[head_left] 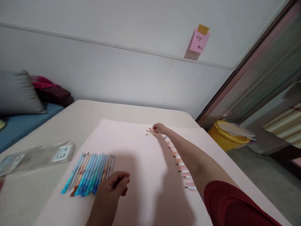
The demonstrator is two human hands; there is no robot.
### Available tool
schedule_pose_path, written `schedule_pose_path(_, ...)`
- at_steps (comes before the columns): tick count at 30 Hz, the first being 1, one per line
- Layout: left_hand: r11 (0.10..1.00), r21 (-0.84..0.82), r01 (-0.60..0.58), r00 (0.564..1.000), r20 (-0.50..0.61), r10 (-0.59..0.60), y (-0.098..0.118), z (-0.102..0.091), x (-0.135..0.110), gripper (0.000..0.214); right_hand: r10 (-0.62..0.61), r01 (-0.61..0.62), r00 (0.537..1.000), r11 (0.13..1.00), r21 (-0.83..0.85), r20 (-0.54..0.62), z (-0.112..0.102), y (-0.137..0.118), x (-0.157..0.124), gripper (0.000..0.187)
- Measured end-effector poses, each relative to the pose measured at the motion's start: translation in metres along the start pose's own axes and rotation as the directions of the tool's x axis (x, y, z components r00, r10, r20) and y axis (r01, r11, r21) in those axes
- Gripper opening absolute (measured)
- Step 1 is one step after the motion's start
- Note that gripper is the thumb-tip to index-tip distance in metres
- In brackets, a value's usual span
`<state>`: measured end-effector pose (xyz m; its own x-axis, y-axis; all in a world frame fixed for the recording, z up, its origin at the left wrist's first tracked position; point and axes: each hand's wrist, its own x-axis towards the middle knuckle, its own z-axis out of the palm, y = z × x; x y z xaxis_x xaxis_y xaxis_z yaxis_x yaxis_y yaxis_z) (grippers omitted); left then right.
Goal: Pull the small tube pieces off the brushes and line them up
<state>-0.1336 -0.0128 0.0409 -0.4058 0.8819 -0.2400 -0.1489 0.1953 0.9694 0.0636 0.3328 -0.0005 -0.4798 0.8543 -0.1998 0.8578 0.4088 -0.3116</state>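
Observation:
My right hand (159, 128) reaches to the far part of a pale pink sheet (141, 157), its fingers pinched on a slim pen (150, 128). Just below it lies another thin pen (150, 135) with a dark tip. A column of pens (184, 176) with pale and pinkish barrels and dark tips runs toward me, partly hidden by my right forearm. My left hand (113, 190) hovers over the sheet's near part, fingers curled in and nothing visible in them. Beside it, a packed row of blue, grey and orange-brown pens (90, 172) lies side by side, its lower right end behind my hand.
A clear plastic bag (44, 157) with white labels lies on the cream table (94, 110) at left. Beyond are a grey pillow (18, 92) and a blue surface. A yellow bucket (223, 138) stands right of the table. A pink note (199, 40) is taped to the wall.

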Motion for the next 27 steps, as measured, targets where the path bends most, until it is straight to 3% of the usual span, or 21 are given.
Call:
schedule_pose_path(3, 0.999, 0.030, 0.023, 1.000, -0.002, -0.023, -0.002, 0.001, 0.001, 0.029, 0.003, 0.004, 0.998, 0.995, -0.101, 0.067, 0.005, 0.002, 0.017, 0.018)
schedule_pose_path(6, 0.997, 0.063, 0.034, 0.999, -0.002, -0.034, -0.003, 0.001, 0.002, 0.030, 0.007, 0.013, 0.994, 0.982, -0.188, 0.106, 0.010, 0.004, 0.028, 0.009)
schedule_pose_path(11, 0.995, 0.078, 0.056, 0.998, 0.003, -0.056, -0.002, 0.002, 0.003, 0.029, 0.024, 0.016, 0.990, 0.959, -0.281, 0.138, 0.016, 0.006, 0.034, 0.015)
schedule_pose_path(18, 0.995, 0.082, 0.058, 0.998, 0.013, -0.060, 0.002, 0.002, 0.001, 0.029, 0.030, 0.024, 0.988, 0.936, -0.350, 0.150, 0.017, 0.001, 0.027, 0.020)
schedule_pose_path(24, 0.996, 0.080, 0.048, 0.999, 0.018, -0.050, -0.006, -0.002, 0.001, 0.032, 0.001, 0.041, 0.994, 0.924, -0.381, 0.109, 0.024, -0.008, 0.010, 0.037)
schedule_pose_path(27, 0.997, 0.072, 0.027, 0.999, 0.022, -0.028, -0.010, -0.004, 0.001, 0.033, -0.011, 0.039, 0.997, 0.920, -0.390, 0.075, 0.029, -0.012, 0.000, 0.035)
